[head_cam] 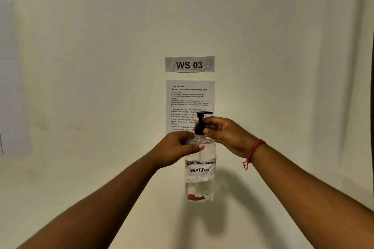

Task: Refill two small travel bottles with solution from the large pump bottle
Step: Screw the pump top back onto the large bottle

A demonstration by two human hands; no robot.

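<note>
Standing upright, pump bottle (200,168), spout rightward; left hand (178,149) gripping shoulder, right hand (226,135) fingers (208,132) pinching collar.

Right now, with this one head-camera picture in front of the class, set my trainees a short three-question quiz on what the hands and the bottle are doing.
1. True or false: the clear plastic pump bottle with the handwritten label stands upright.
2. Which hand grips the black pump collar? A) left hand B) right hand C) neither
3. Fill in: the grey sign on the wall reads "WS ___".

Key
1. True; it is upright, and the left hand grips its shoulder.
2. B; the right hand pinches the collar below the pump head.
3. 03.
</note>
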